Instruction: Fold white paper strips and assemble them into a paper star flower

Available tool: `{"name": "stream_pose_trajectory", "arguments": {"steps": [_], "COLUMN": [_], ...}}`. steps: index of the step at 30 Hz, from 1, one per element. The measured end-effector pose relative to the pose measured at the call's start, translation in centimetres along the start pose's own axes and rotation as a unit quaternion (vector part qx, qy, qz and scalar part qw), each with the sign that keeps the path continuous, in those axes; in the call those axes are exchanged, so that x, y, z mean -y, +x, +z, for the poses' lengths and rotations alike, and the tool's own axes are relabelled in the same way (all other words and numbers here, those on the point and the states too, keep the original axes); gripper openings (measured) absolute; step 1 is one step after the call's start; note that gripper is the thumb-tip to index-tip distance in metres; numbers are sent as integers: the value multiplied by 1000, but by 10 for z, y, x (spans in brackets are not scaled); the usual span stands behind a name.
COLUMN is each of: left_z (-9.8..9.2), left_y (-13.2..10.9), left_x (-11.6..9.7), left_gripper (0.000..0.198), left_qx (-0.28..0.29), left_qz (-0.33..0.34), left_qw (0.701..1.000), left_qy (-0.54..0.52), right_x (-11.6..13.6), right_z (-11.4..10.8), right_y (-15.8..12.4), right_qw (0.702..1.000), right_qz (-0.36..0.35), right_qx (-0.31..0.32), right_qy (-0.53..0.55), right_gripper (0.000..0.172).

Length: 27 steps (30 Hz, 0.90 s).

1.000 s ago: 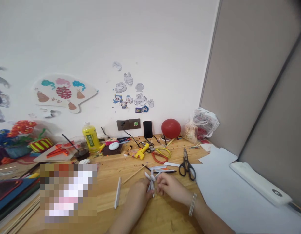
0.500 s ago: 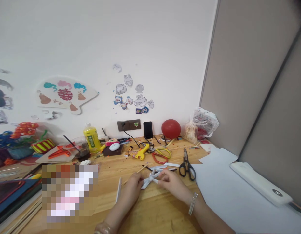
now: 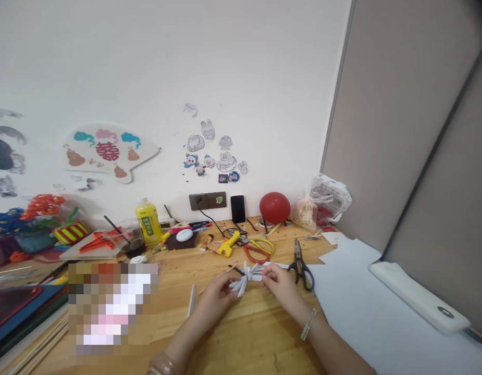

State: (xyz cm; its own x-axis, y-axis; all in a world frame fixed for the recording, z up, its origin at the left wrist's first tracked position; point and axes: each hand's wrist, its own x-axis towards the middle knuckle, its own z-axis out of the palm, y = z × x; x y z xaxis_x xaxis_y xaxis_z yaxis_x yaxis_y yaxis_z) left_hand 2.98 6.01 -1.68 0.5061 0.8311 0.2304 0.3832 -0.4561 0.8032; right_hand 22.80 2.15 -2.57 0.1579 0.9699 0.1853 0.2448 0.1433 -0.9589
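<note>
Both my hands meet over the wooden desk around a small folded white paper piece with several thin pointed blades fanning out. My left hand pinches it from the left, fingers curled. My right hand, a bracelet on its wrist, pinches its right side. A loose white folded strip lies just left of my left hand. More white strips and a thin wooden stick lie just beyond the hands.
Black scissors lie right of my right hand, beside large white sheets. Further back are a yellow glue gun, red and yellow loops, a yellow bottle, a red balloon and a phone. Books and sticks fill the left edge.
The paper piece has been lifted and carried a little away from me, and turned from upright to lying sideways with its blades spread. Both hands moved forward with it.
</note>
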Motion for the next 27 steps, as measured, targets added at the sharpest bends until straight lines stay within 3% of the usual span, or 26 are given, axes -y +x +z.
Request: {"name": "stream_pose_trajectory", "arguments": {"steps": [6,12,16,18,20,23,25,27], "left_z": [-2,2,4,6,8,13,17,20], "left_y": [-1,-6,-15,-19,-20,-18,-17,-15], "left_x": [-6,-21,-29,-29,-27,-24,-22,-22], "left_gripper": [27,15,21,26,31,32,29,24], "left_qx": [36,32,51,38,16,-20,-36,-42], "left_qz": [63,141,199,224,250,267,247,222], "left_qw": [997,987,958,939,924,915,923,936], "left_qy": [-36,64,201,258,290,303,291,270], "right_x": [-3,-2,2,8,16,27,29,28], "right_z": [-5,-4,-2,-3,-5,-6,-3,2], "right_y": [5,2,-3,-6,-9,-14,-17,-19], "right_qw": [1000,993,963,944,927,906,914,935], "right_qz": [-6,-16,-56,-61,-59,-83,-105,-113], "right_qx": [23,26,6,-20,-44,-67,-47,24], "right_qy": [-4,-113,-264,-324,-368,-409,-389,-336], "right_gripper": [4,6,9,12,24,34,30,20]}}
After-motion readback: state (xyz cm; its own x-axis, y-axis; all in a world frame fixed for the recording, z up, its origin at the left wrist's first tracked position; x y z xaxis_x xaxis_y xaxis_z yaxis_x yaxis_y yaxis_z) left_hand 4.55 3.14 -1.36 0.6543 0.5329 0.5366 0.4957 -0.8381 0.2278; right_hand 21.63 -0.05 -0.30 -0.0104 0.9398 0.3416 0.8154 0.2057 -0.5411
